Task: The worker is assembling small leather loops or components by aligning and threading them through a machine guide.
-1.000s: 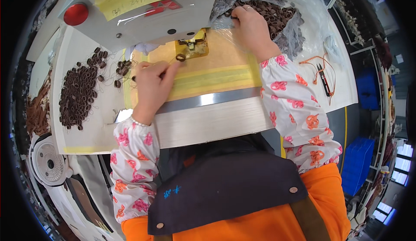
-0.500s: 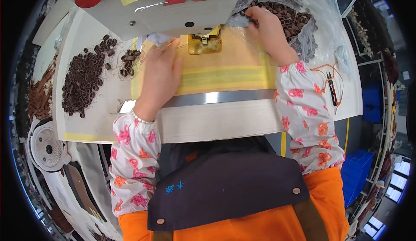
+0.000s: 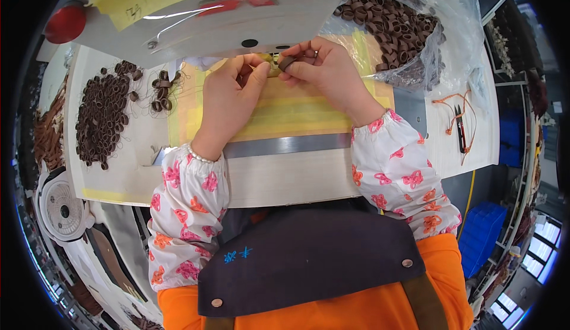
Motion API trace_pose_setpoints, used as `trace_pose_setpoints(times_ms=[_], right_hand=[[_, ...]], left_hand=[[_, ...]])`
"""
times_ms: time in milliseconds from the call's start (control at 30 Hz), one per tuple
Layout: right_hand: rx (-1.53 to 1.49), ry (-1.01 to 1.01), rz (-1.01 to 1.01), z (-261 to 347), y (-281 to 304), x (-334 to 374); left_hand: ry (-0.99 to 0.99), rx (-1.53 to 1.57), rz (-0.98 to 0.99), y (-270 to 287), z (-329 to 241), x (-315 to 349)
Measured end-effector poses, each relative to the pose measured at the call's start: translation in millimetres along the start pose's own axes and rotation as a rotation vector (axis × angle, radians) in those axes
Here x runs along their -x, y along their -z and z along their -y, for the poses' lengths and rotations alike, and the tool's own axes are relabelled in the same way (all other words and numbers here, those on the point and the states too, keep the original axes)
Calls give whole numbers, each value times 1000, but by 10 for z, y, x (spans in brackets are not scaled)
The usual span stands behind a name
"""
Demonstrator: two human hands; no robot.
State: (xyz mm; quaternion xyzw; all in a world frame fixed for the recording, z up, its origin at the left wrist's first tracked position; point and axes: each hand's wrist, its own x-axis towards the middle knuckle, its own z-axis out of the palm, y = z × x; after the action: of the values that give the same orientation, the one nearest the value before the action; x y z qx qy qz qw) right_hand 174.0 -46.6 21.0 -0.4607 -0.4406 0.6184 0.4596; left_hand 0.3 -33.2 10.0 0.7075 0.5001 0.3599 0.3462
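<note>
My right hand (image 3: 329, 76) pinches a small brown loop (image 3: 286, 64), like a strap keeper, between thumb and fingers in front of the sewing machine head (image 3: 219, 30). Just left of it, my left hand (image 3: 236, 89) is closed in a pinch. What its fingertips hold, if anything, is too small to make out. Both hands are over the yellow-taped work surface (image 3: 285, 113), partly covering the machine's brass-coloured plate. To the right, more brown loops (image 3: 404, 33) fill an opened clear plastic bag (image 3: 454, 9).
On the left lie a large pile of brown loops (image 3: 101, 116) and a smaller threaded cluster (image 3: 161, 89). Thread snips (image 3: 460, 129) with an orange cord rest at the right. A white fan (image 3: 62, 208) stands lower left, a blue crate (image 3: 484, 235) lower right.
My right hand has moved left from the bag to the front of the machine, bringing a brown loop. My left hand has shifted slightly right, its fingers now pinched. The view has shifted a little.
</note>
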Motion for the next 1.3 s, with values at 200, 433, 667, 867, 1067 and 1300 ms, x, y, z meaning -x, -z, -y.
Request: trace_pose_setpoints(times_ms=[200, 433, 667, 867, 1067, 1300], right_hand=[[214, 192, -63, -184, -126, 44], [-100, 92, -46, -65, -136, 86], [120, -76, -20, 49, -107, 75], [254, -68, -20, 11, -161, 52], [264, -16, 12, -68, -133, 77], [519, 359, -57, -184, -263, 144]], left_hand=[[-6, 131, 175, 52, -35, -13], [42, 218, 283, 143, 11, -18], [19, 307, 245, 93, -19, -20], [-31, 88, 314, 92, 1, 8], [-134, -42, 234, 63, -9, 18], [110, 339, 194, 65, 45, -22]])
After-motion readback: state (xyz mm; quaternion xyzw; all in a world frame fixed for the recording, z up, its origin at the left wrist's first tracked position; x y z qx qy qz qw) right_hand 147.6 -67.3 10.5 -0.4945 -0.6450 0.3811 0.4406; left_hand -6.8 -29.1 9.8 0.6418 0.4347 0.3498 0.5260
